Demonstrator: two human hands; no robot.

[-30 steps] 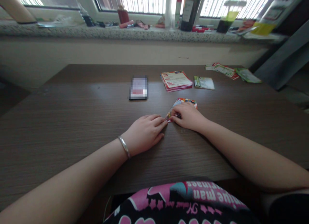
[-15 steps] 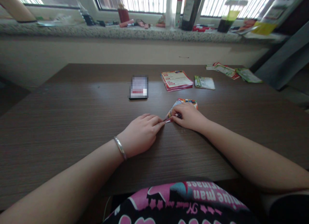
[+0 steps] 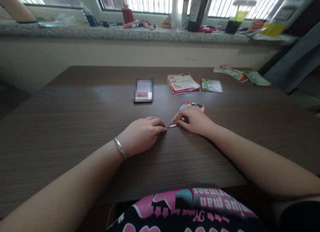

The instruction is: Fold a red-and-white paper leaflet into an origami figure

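Note:
A colourful folded paper (image 3: 194, 104) lies on the brown table, its narrow tip pointing left toward me. My right hand (image 3: 195, 120) rests on it with the fingers curled and pinched on the paper, covering its middle. At the left tip, my left hand (image 3: 141, 135) has its fingers pressed together, the fingertips touching the point of the paper. A silver bangle is on my left wrist.
A blurred-screen phone (image 3: 143, 91) lies behind my left hand. Behind the paper are a card stack (image 3: 183, 83) and a smaller pile (image 3: 212, 86). More cards (image 3: 257, 78) lie at the back right. Bottles and small items stand on the windowsill (image 3: 150, 33).
My left hand has slid slightly left along the paper's tip, and more of the narrow tip shows between my hands. My right hand has stayed in place.

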